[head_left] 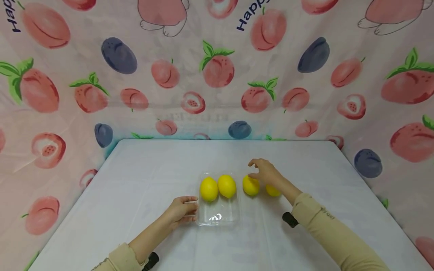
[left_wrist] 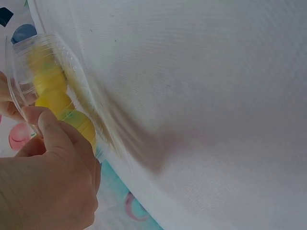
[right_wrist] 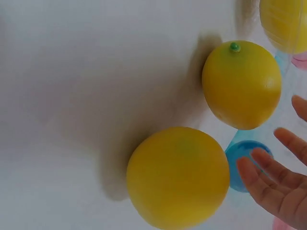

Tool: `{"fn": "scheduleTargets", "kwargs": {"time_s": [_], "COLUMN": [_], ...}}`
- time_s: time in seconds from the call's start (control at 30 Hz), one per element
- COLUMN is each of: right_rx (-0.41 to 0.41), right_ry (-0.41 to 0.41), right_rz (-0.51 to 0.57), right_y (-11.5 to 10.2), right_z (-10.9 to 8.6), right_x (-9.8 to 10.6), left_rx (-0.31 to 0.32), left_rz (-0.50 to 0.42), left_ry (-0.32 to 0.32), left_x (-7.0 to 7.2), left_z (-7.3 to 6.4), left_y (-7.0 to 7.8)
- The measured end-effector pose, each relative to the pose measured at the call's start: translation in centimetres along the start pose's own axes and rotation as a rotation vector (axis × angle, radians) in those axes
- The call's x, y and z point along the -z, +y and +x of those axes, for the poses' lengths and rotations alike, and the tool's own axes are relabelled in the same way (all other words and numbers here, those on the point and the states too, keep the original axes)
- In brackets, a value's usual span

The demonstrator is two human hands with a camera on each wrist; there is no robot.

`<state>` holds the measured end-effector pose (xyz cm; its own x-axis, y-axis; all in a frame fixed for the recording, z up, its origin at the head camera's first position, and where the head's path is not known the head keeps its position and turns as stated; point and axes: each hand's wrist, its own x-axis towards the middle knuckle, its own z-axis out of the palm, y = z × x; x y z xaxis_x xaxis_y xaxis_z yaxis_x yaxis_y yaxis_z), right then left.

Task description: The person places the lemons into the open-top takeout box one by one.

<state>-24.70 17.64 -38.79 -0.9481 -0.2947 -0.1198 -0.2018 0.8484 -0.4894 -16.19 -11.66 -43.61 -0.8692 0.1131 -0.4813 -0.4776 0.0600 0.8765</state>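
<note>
Left grip [head_left: 181, 210] pinching the left rim of the clear tray [head_left: 225, 210]; two lemons [head_left: 208, 189] side by side in its far half. Right grip [head_left: 266, 174] released, fingers spread above the nearer loose lemon [head_left: 251, 188], just right of the tray. Second loose lemon [head_left: 272, 192] farther right, partly hidden by the wrist.

Judgement: come straight down, thumb and fingers on opposite sides; round fruit may roll. A steady left grip should stop the tray skidding. Lift over the right rim.

Bench [head_left: 152, 162] gives room leftward and beyond; far edge, by the fruit-print cloth [head_left: 186, 81], well apart.
</note>
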Motion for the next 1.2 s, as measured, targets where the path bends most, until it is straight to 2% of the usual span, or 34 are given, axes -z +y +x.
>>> {"fn": "scheduleTargets", "kwargs": {"time_s": [0.17, 0.3, 0.6, 0.9, 1.2], "right_rx": [-0.018, -0.032, -0.05, -0.101, -0.102], "right_ry": [-0.137, -0.191, -0.222, -0.251, -0.233], "right_rz": [-0.01, -0.007, -0.011, -0.001, 0.035], "right_y": [0.1, 0.2, -0.4, -0.5, -0.8], "right_z": [0.4, 0.8, 1.3, 1.4, 1.3], "right_x": [0.3, 0.3, 0.2, -0.7, -1.1], "left_rx": [0.007, 0.002, -0.002, -0.003, -0.006], "left_rz": [-0.005, -0.004, -0.002, 0.001, -0.015], "left_ry": [-0.001, 0.003, -0.005, -0.006, -0.013], "left_x": [-0.1, -0.1, 0.0, 0.1, 0.2], "left_z": [0.0, 0.0, 0.0, -0.1, -0.2], "left_y": [0.0, 0.1, 0.1, 0.0, 0.0]}}
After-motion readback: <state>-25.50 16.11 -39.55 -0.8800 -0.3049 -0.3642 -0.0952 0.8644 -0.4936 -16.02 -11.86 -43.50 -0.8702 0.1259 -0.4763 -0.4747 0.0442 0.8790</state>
